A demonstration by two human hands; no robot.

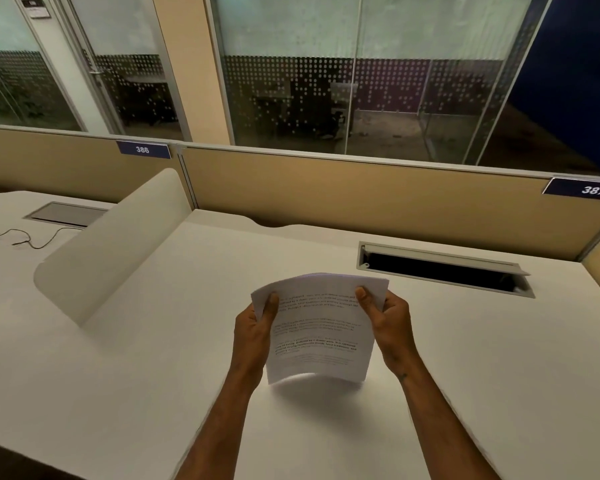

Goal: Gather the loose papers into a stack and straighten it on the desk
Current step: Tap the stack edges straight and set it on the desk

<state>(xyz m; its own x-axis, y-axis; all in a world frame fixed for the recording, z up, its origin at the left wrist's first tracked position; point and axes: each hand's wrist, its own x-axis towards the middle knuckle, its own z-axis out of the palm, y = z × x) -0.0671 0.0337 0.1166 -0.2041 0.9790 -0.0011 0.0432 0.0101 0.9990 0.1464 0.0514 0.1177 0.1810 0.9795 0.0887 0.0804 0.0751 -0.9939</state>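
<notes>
A stack of white printed papers [317,336] stands upright over the white desk [153,375], its bottom edge slightly bowed just above the desktop, with a shadow under it. My left hand [255,332] grips the stack's left edge, thumb on the front sheet. My right hand [387,323] grips the right edge the same way. The top edges of the sheets look slightly uneven. I cannot tell whether the bottom edge touches the desk.
An open cable slot [444,268] is set into the desk behind the papers on the right. A curved white divider [115,244] rises on the left. A beige partition [361,192] with number tags closes the back. A cable [32,237] lies on the neighbouring desk.
</notes>
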